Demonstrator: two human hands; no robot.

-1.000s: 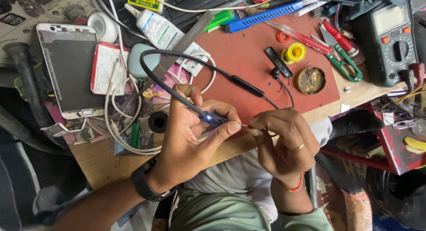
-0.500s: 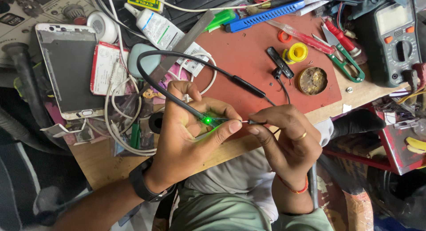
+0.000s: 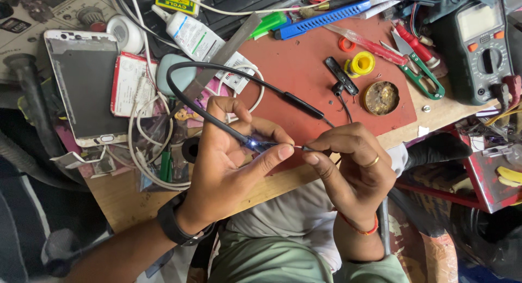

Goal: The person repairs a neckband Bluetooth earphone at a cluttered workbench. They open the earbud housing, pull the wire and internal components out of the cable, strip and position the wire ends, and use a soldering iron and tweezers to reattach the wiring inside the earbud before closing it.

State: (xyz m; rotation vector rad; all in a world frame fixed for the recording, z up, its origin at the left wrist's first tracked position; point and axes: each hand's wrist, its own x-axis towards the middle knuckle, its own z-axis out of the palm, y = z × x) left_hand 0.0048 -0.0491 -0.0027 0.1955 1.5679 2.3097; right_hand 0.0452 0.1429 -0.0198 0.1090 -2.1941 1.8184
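My left hand (image 3: 231,163) grips one end of a black neckband earphone (image 3: 187,101), whose band loops up over the red mat (image 3: 304,71). A small blue-white light glows at that end between my thumb and fingers. My right hand (image 3: 353,163) pinches a thin wire (image 3: 298,147) that runs out of the lit end. The two hands nearly touch above the wooden bench's front edge. A gold ring sits on my right hand and a black watch on my left wrist.
On the mat lie a yellow tape roll (image 3: 362,63), a round flux tin (image 3: 380,97), green-handled snips (image 3: 418,71) and a blue tool (image 3: 321,17). A multimeter (image 3: 478,49) stands at right. A phone frame (image 3: 84,87), white cables (image 3: 144,147) and a white bottle (image 3: 187,33) crowd the left.
The light at the earphone's end went from blue-white to green and back to blue-white. Both hands stayed together, shifting only slightly.
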